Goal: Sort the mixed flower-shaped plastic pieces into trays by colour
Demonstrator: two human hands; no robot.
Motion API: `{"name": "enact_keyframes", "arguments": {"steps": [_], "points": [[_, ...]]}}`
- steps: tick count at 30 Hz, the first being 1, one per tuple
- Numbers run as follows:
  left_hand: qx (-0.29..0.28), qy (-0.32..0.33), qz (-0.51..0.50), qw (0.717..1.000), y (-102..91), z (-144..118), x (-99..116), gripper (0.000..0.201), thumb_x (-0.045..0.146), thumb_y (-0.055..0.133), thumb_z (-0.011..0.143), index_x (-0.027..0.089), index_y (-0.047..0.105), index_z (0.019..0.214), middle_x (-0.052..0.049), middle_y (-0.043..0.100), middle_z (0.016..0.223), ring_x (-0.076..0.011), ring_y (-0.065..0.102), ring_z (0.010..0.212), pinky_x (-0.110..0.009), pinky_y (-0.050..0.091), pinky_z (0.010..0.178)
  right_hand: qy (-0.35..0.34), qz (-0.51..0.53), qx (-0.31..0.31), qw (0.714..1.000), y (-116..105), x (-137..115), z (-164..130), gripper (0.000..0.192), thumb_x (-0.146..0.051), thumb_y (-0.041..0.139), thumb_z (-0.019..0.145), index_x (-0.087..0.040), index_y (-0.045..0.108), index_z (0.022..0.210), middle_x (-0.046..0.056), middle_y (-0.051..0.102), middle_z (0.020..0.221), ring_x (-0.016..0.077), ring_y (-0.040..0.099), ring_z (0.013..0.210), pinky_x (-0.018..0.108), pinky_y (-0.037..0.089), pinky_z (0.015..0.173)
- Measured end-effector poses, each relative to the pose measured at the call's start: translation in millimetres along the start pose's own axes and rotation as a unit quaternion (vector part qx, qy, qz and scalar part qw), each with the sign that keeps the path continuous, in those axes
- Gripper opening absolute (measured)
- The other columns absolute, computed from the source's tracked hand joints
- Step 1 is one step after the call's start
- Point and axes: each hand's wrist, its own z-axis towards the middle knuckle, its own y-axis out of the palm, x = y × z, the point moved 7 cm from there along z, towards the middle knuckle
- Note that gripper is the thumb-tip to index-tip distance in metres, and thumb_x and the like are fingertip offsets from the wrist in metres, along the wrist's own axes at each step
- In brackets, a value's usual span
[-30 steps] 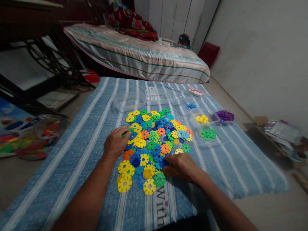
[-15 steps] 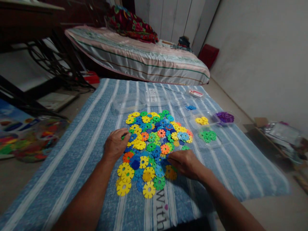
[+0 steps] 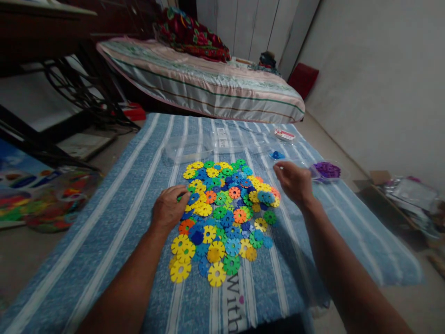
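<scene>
Flat, round, notched plastic discs in yellow, blue, green and orange lie in a loose heap on the striped cloth. My left hand rests at the heap's left edge, its fingers closed around a green notched disc that shows only in part. Beyond the heap's right side, my right hand is raised with thumb and fingers pinched together. What it holds, if anything, I cannot make out. Just past its fingertips lie some blue discs. The right hand covers the trays of yellow and green discs.
Purple discs fill a clear tray at the right. A clear plastic box stands behind the heap, and a small red-and-white packet lies at the far right. Behind the cloth-covered table is a bed.
My right hand has moved from the heap's lower right, up and away to the clear trays, uncovering discs there. My left hand has stayed in place.
</scene>
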Motion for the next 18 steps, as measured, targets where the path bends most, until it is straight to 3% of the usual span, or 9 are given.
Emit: {"name": "enact_keyframes", "arguments": {"steps": [3,7,18], "points": [[-0.003,-0.007,0.005,1.000,0.0,-0.2,1.1,0.032,0.043,0.046,0.081,0.021,0.069,0.085,-0.007,0.072,0.109,-0.0236,0.064,0.107,-0.035,0.048,0.100,-0.005,0.056,-0.099,0.994,26.4,-10.7,-41.2,0.030,-0.040,0.050,0.090,-0.018,0.068,0.081,0.000,0.060,0.057,0.0122,0.052,0.048,0.022,0.036,0.051],[-0.004,-0.006,0.001,1.000,1.1,-0.2,1.4,0.031,0.041,0.047,0.081,0.021,0.069,0.085,-0.007,0.073,0.108,-0.0233,0.064,0.107,-0.035,0.048,0.100,0.021,0.067,-0.170,0.983,45.4,-12.7,-84.1,0.029,-0.038,0.048,0.091,-0.019,0.068,0.085,0.002,0.063,0.063,0.0130,0.054,0.052,0.022,0.037,0.054],[-0.001,-0.002,0.005,1.000,3.0,-1.0,-1.9,0.030,0.040,0.048,0.081,0.021,0.070,0.088,-0.008,0.073,0.109,-0.0242,0.064,0.108,-0.038,0.047,0.101,0.025,0.009,-0.278,0.960,46.6,-32.0,-136.2,0.029,-0.032,0.043,0.096,-0.019,0.068,0.089,0.006,0.069,0.077,0.0162,0.063,0.069,0.023,0.038,0.063]]}}
